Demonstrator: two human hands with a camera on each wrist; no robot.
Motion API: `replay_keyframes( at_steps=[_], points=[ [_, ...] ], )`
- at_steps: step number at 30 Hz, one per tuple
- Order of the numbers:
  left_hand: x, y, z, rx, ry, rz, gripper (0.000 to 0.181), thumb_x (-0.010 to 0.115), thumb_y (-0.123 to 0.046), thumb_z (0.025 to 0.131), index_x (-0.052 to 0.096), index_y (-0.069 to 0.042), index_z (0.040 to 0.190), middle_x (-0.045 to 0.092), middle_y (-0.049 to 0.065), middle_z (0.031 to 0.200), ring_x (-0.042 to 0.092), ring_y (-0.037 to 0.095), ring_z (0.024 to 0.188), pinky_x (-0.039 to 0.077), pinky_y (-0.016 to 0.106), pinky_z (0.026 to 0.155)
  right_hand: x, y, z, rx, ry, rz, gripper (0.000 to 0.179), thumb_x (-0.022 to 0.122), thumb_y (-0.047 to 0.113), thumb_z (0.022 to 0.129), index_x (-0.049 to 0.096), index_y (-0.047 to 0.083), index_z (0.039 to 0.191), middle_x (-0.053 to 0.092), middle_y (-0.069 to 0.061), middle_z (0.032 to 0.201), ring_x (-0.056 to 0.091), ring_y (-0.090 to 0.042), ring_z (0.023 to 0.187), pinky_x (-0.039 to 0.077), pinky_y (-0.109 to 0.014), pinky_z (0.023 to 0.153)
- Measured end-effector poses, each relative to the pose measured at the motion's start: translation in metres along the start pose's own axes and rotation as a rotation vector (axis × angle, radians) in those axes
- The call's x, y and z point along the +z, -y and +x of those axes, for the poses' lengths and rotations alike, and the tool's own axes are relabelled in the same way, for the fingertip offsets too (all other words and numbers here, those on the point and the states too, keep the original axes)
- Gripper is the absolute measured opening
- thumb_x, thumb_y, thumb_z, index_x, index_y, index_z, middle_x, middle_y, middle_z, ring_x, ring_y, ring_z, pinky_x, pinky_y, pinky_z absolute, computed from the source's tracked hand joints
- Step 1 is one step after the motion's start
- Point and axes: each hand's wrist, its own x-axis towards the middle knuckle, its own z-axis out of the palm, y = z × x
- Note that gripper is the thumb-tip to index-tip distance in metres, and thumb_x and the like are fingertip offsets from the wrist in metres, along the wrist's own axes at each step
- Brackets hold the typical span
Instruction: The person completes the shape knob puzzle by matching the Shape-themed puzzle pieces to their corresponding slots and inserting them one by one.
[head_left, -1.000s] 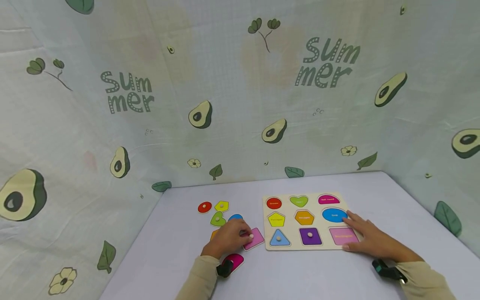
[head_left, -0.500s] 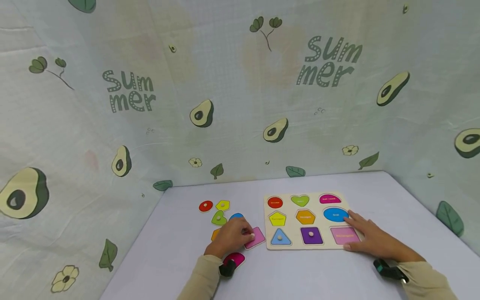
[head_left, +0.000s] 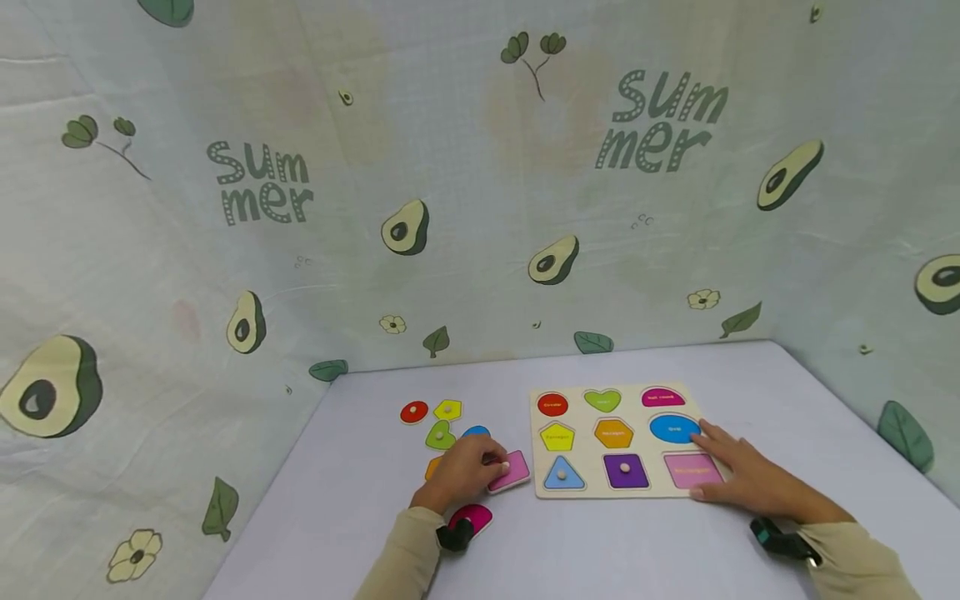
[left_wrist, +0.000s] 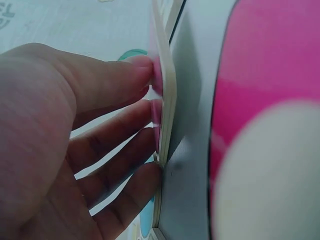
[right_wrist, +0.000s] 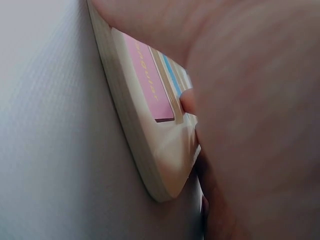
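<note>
Left of the puzzle board, my left hand (head_left: pixel 459 472) pinches the knob of a pink rectangle puzzle piece (head_left: pixel 516 472). In the left wrist view this piece (left_wrist: pixel 168 100) stands edge-on, one end raised off the table with a shadow beneath. The pale wooden puzzle board (head_left: pixel 595 477) has a blue triangle piece (head_left: pixel 573 481) and a purple square piece (head_left: pixel 637 479) in its slots. My right hand (head_left: pixel 753 482) rests with spread fingers on the board's right edge, beside the pink rectangular slot (head_left: pixel 690 479). In the right wrist view the palm hides much of the board (right_wrist: pixel 172 165).
Loose pieces lie around my left hand: a red circle (head_left: pixel 407 416), yellow pentagon (head_left: pixel 454 412), green heart (head_left: pixel 444 442), blue oval (head_left: pixel 477 431), an orange piece (head_left: pixel 431 468) partly hidden, and a magenta half round (head_left: pixel 480 517) by the wrist. A printed cloth backdrop (head_left: pixel 465 275) surrounds the table.
The pink rectangle piece has lifted slightly at its near edge under my left fingers. My right hand keeps its place on the board. The whole head view has shifted a little.
</note>
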Motion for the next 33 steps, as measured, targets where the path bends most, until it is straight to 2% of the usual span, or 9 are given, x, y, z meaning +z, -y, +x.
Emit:
replay_keyframes(
  at_steps=[4,6,10,17,21,25,33],
  points=[
    [0.0028,0.0025,-0.0011,0.006,-0.001,-0.115,0.013,0.076,-0.027,0.091,0.077,-0.021,0.102,0.064,-0.017,0.091,0.057,0.006,0.088,0.054,0.025,0.079,0.0004,-0.0015,-0.0020,0.039,0.023,-0.048,0.091,0.079,0.049,0.080,0.044,-0.001,0.148,0.024,-0.034,0.154,0.019,-0.065,0.133,0.017,-0.081,0.099],
    [0.0024,0.0030,-0.0018,0.018,-0.005,-0.139,0.014,0.075,-0.027,0.092,0.077,-0.021,0.105,0.065,-0.016,0.093,0.058,0.007,0.090,0.054,0.027,0.081,0.0005,-0.0015,-0.0023,0.045,0.026,-0.059,0.092,0.078,0.050,0.080,0.044,-0.001,0.148,0.024,-0.034,0.154,0.020,-0.065,0.133,0.018,-0.081,0.099],
    [-0.0016,0.0021,-0.0022,0.027,-0.019,-0.133,0.020,0.074,-0.027,0.092,0.077,-0.021,0.111,0.067,-0.014,0.099,0.058,0.011,0.097,0.054,0.032,0.088,0.0007,-0.0006,-0.0011,0.035,0.018,-0.056,0.092,0.078,0.050,0.080,0.043,0.000,0.148,0.024,-0.033,0.154,0.020,-0.064,0.133,0.018,-0.081,0.099],
    [-0.0037,0.0029,-0.0008,-0.038,-0.036,-0.152,0.026,0.075,-0.028,0.092,0.075,-0.022,0.117,0.069,-0.008,0.115,0.059,0.019,0.110,0.055,0.038,0.091,0.0022,-0.0010,0.0010,0.015,0.011,-0.029,0.091,0.079,0.048,0.079,0.043,-0.002,0.147,0.024,-0.034,0.154,0.019,-0.064,0.134,0.014,-0.079,0.102],
    [-0.0008,0.0042,-0.0003,-0.053,-0.072,-0.168,0.024,0.074,-0.029,0.092,0.076,-0.022,0.115,0.069,-0.007,0.114,0.060,0.020,0.109,0.054,0.040,0.092,0.0034,-0.0008,0.0004,0.021,0.015,-0.024,0.091,0.079,0.048,0.079,0.044,-0.003,0.147,0.024,-0.035,0.154,0.019,-0.065,0.134,0.015,-0.080,0.101],
    [0.0014,0.0030,0.0007,-0.033,-0.103,-0.177,0.021,0.073,-0.029,0.093,0.077,-0.021,0.113,0.069,-0.009,0.114,0.061,0.019,0.109,0.054,0.039,0.093,0.0034,-0.0006,-0.0014,0.022,0.017,-0.033,0.091,0.079,0.048,0.079,0.045,-0.003,0.146,0.025,-0.035,0.153,0.020,-0.064,0.133,0.016,-0.081,0.100],
    [0.0002,0.0004,0.0034,-0.029,-0.136,-0.166,0.025,0.072,-0.031,0.094,0.076,-0.020,0.116,0.069,-0.008,0.114,0.062,0.020,0.113,0.053,0.040,0.095,0.0009,-0.0001,0.0018,0.013,0.008,-0.023,0.092,0.080,0.047,0.079,0.044,-0.003,0.147,0.023,-0.034,0.154,0.019,-0.063,0.134,0.015,-0.079,0.103]
  ],
)
